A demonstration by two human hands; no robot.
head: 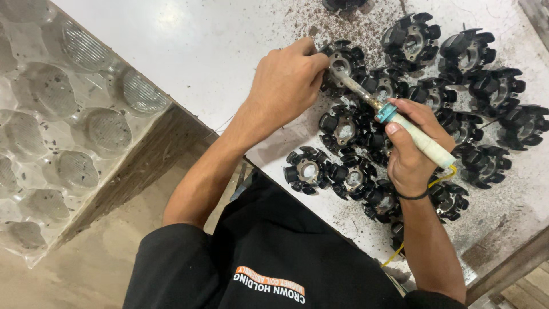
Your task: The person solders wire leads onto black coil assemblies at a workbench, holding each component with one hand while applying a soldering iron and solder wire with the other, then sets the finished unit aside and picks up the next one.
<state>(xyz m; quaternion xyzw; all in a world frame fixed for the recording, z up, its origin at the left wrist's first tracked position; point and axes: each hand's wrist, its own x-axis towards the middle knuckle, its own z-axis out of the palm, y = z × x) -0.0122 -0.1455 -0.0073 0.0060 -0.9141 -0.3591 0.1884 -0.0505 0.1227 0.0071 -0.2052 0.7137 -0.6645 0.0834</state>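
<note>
My right hand (409, 154) grips a soldering iron (420, 140) with a white handle, a teal collar and a long metal shaft. The shaft's tip rests on a black round coil stator (343, 60) near the top middle of the white table (189, 51). My left hand (286, 80) sits right beside that stator with its fingers pinched on a thin wire (323, 47) that meets the stator's edge. A fine strand trails off below my left wrist. Several more black stators (309, 170) lie clustered under and around my right hand.
A clear plastic tray (68, 126) with round cavities stands at the left, lower than the table. Dark crumbs and dust (320, 20) speckle the tabletop near the stators. A yellow cord (449, 173) runs under my right wrist. The table's wooden edge (509, 269) crosses the bottom right.
</note>
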